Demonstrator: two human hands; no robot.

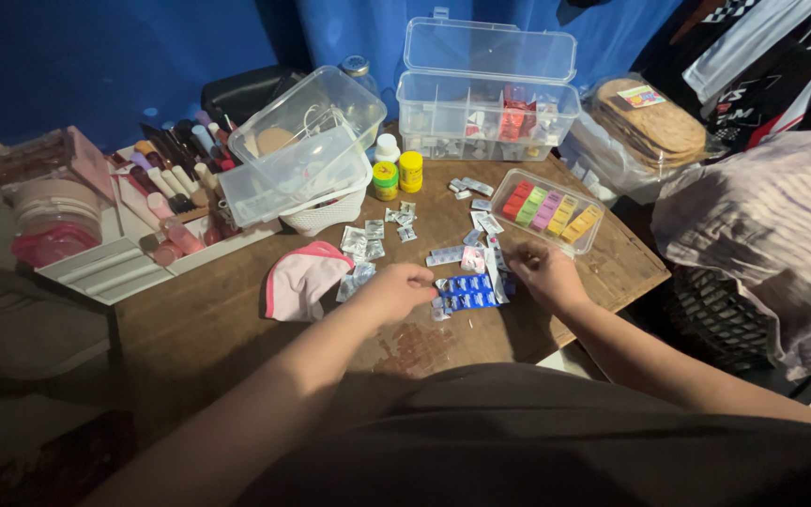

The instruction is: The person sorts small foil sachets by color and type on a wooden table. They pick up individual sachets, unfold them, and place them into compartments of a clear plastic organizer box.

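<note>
Both hands low over a wooden tabletop (237,319), w/ a scatter of pill blister strips between them. Left hand (396,289) rests knuckles-up, fingers curled down & pressed together onto the strips; tips are hidden, so can't tell if they pinch one. Right hand (544,274) likewise curled, fingers bunched over the edge of the strips; grip can't be made out either.

Blue blister strips (466,291) lie just between the two sets of fingers, touching or nearly touching both. A white/pink strip (457,256) sits just beyond them, away from the person. Silver foil packets (364,242) lie just past the left fingers, more small ones further out. Pink & white cloth (300,280) lies near the left fingers, on their outer side.

Past the right fingers: clear tray of coloured pill boxes (546,208), near. Well beyond both hands: yellow-capped small jars (398,175), clear tub w/ open lid (485,99), tilted clear bin (302,141) on a white basket (330,216), rack of cosmetics tubes (175,178) far off on the left side
</note>
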